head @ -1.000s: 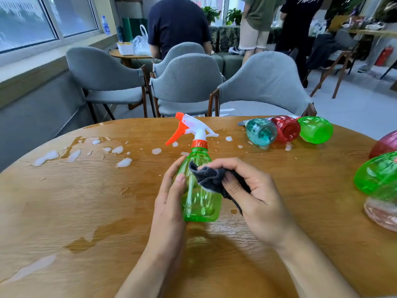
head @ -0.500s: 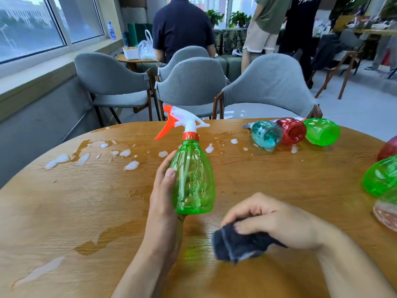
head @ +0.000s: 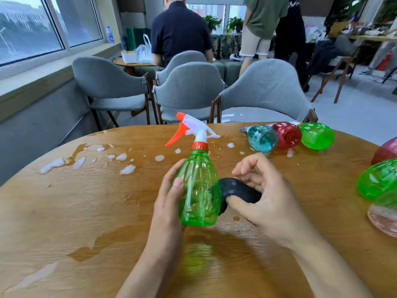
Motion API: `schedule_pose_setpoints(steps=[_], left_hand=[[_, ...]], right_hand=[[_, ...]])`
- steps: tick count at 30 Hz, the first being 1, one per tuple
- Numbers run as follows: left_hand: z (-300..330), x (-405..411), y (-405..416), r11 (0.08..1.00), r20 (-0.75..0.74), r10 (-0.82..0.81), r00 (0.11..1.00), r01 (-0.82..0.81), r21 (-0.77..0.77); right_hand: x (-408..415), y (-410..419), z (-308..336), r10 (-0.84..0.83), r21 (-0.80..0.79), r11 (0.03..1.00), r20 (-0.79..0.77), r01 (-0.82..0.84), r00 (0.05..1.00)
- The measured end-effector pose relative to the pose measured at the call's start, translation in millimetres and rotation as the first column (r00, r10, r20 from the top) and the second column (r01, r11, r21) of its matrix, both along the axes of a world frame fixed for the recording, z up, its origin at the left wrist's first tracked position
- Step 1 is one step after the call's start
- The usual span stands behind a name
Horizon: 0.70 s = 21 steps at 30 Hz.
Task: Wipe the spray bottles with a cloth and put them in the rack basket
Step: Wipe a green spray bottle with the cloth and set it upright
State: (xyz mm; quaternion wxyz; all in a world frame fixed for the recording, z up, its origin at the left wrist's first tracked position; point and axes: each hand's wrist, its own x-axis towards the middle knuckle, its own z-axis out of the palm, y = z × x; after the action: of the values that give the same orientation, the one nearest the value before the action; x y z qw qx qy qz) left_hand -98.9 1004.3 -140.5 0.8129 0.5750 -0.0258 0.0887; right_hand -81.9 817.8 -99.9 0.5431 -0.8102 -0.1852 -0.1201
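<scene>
A green spray bottle [head: 198, 188] with a white and orange trigger head stands upright just above the round wooden table [head: 64, 211]. My left hand [head: 169, 203] grips its body from the left. My right hand [head: 264, 198] holds a dark grey cloth [head: 236, 190] and presses it against the bottle's right side. Three more bottles lie on their sides at the back right: teal [head: 262, 138], red [head: 287, 135] and green [head: 318, 136]. No rack basket is in view.
Foam blobs and wet patches [head: 90, 155] spread over the table's left and back. More bottles, green [head: 378, 181], dark red [head: 386, 150] and pale pink [head: 384, 218], lie at the right edge. Grey chairs [head: 264, 91] stand behind the table, with people beyond them.
My right hand lowered the cloth to the table's near side, then brought it back up against the bottle's right side. My left hand kept hold of the bottle.
</scene>
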Motion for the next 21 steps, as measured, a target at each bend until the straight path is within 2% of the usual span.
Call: schedule_pose_setpoints(steps=[2, 4, 7, 11, 13, 16, 18, 21], left_hand=[[1, 0, 2, 0.999, 0.004, 0.011, 1.0, -0.011, -0.043], [3, 1, 2, 0.997, 0.01, 0.029, 1.0, -0.028, -0.073], [3, 0, 0, 0.997, 0.029, 0.055, 0.998, -0.053, -0.063], [1, -2, -1, 0.995, 0.026, 0.096, 0.995, -0.095, -0.045], [1, -2, 1, 0.994, 0.03, 0.105, 0.994, -0.104, -0.03], [-1, -3, 5, 0.994, 0.041, 0.105, 0.994, -0.105, 0.004], [-1, -3, 6, 0.994, 0.055, 0.109, 0.993, -0.11, 0.027], [-3, -4, 4, 0.994, 0.074, 0.096, 0.993, -0.099, 0.043]], right_hand=[[0, 7, -5, -0.012, 0.214, 0.977, -0.03, 0.018, 0.999], [-1, 18, -11, -0.014, 0.427, 0.902, -0.109, 0.059, 0.994], [-10, 38, -15, 0.1, 0.724, 0.68, -0.246, 0.115, 0.964], [-20, 62, -14, 0.27, 0.878, 0.452, -0.301, 0.156, 0.915], [-20, 68, -16, 0.268, 0.865, 0.456, -0.358, 0.209, 0.895], [-19, 67, -16, 0.233, 0.767, 0.608, -0.42, 0.206, 0.877], [-17, 62, -15, 0.226, 0.718, 0.678, -0.41, 0.16, 0.883], [-8, 54, -15, 0.1, 0.709, 0.682, -0.33, 0.177, 0.939]])
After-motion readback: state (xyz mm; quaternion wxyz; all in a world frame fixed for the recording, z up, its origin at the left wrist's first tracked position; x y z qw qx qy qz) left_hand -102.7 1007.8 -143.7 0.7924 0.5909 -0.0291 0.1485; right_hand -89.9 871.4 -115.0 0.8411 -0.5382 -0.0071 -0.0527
